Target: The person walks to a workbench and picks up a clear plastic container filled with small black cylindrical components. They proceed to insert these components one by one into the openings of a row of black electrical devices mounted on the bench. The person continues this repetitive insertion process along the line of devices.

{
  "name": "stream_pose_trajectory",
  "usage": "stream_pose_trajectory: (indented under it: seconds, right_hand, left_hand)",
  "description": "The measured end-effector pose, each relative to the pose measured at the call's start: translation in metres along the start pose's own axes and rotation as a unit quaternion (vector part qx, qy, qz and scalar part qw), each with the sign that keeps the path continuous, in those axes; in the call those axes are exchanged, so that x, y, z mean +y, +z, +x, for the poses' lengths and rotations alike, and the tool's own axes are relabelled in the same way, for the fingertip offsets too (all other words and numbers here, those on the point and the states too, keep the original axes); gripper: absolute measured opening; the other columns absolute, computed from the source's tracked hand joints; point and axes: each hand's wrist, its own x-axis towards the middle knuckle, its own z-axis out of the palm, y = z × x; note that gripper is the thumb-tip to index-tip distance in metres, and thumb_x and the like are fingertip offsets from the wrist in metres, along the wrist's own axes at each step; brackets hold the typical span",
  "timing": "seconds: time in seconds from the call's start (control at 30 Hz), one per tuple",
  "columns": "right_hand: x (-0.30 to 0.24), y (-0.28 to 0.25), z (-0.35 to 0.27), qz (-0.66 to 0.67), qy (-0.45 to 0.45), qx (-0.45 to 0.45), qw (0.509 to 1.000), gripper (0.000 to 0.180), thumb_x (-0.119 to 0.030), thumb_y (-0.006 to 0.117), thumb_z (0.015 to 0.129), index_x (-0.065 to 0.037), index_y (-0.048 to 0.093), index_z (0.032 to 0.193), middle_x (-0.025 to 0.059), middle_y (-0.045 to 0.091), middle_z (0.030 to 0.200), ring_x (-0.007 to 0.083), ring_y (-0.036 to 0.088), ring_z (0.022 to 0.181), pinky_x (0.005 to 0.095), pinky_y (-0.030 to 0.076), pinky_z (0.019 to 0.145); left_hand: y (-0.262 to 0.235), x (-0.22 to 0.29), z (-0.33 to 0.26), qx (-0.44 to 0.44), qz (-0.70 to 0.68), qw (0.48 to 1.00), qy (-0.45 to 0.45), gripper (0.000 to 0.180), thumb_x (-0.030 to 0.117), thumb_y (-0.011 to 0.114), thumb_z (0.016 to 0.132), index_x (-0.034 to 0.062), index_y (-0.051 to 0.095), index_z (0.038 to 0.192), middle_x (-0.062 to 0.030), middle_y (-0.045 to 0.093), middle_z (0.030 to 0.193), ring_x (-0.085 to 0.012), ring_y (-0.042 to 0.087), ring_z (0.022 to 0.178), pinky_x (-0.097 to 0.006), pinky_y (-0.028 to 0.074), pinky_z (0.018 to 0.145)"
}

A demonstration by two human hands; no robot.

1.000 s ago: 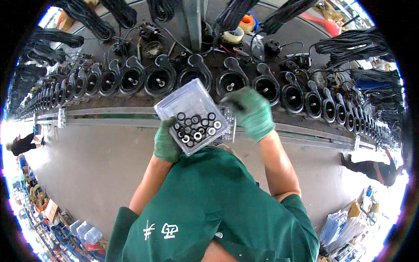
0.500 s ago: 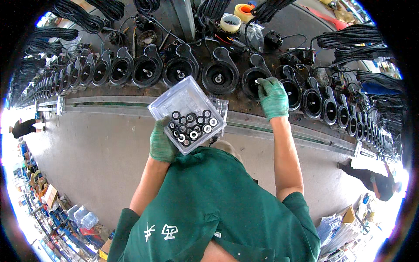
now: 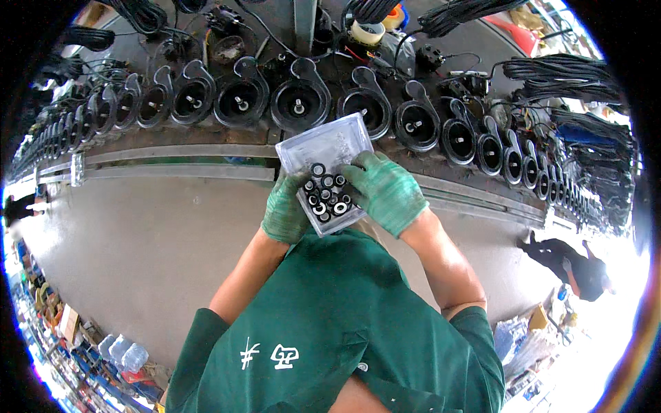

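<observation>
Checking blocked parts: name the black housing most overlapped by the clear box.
The housing behind the upper-right corner of the box; alone covered near its middle.

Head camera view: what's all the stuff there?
Plastic box: one, clear, middle.
Small rings: about a dozen, black, some partly white, inside the box.
Round housings: long row, black, along the bench.
Cable bundles: several, black, along the top and right.
Tape rolls: two, cream, orange, top middle.
Metal post: one, grey, top middle.
Containers: a few, clear, lower left.
Other people: two, dark clothes, far left, far right.
Floor: one, grey, middle.
Shirt: one, green, bottom middle.
Left hand: one, green glove, gripping the box.
Right hand: one, green glove, over the box's right side.
</observation>
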Motion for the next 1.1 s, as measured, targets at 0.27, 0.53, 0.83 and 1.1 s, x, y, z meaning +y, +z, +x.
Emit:
stream_pose_trajectory:
  seconds: [0.27, 0.53, 0.83, 1.1]
  right_hand:
    - [-0.002, 0.010, -0.012, 0.056, 0.014, 0.017, 0.998, 0.031, -0.009, 0.079, 0.079, -0.009, 0.074, 0.110, 0.0118, 0.068, 0.110, 0.0318, 0.069, 0.097, 0.0419, 0.058, 0.083]
    - [0.161, -0.024, -0.081, -0.052, 0.246, 0.337, 0.907, 0.020, -0.006, 0.079, 0.085, -0.007, 0.074, 0.104, 0.0132, 0.073, 0.101, 0.0306, 0.072, 0.091, 0.0372, 0.058, 0.082]
    - [0.246, 0.008, -0.100, -0.100, 0.255, 0.229, 0.934, 0.022, -0.015, 0.070, 0.090, -0.010, 0.071, 0.112, 0.0159, 0.071, 0.114, 0.0392, 0.067, 0.106, 0.0466, 0.055, 0.091]
    - [0.180, -0.029, -0.110, 0.059, 0.119, 0.242, 0.961, 0.033, -0.003, 0.069, 0.085, -0.008, 0.072, 0.118, 0.0137, 0.071, 0.120, 0.0355, 0.066, 0.115, 0.0436, 0.055, 0.099]
  left_hand:
    - [-0.023, -0.002, 0.009, 0.002, -0.010, 0.999, -0.046, 0.056, 0.016, 0.064, 0.096, 0.0153, 0.047, 0.149, -0.0168, 0.063, 0.133, -0.0326, 0.069, 0.115, -0.048, 0.062, 0.097]
    - [-0.004, -0.002, -0.007, 0.054, 0.039, 0.998, 0.008, 0.060, 0.019, 0.065, 0.092, 0.0087, 0.048, 0.148, -0.0175, 0.065, 0.131, -0.0330, 0.070, 0.113, -0.048, 0.063, 0.095]
    - [0.020, -0.044, -0.007, 0.044, 0.042, 0.996, 0.063, 0.056, 0.021, 0.065, 0.091, 0.0034, 0.053, 0.143, -0.0188, 0.067, 0.130, -0.0330, 0.070, 0.114, -0.048, 0.061, 0.098]
    - [0.056, -0.090, 0.006, 0.067, 0.087, 0.993, 0.046, 0.050, 0.023, 0.064, 0.096, 0.0015, 0.057, 0.140, -0.0173, 0.068, 0.130, -0.0296, 0.070, 0.113, -0.046, 0.060, 0.100]
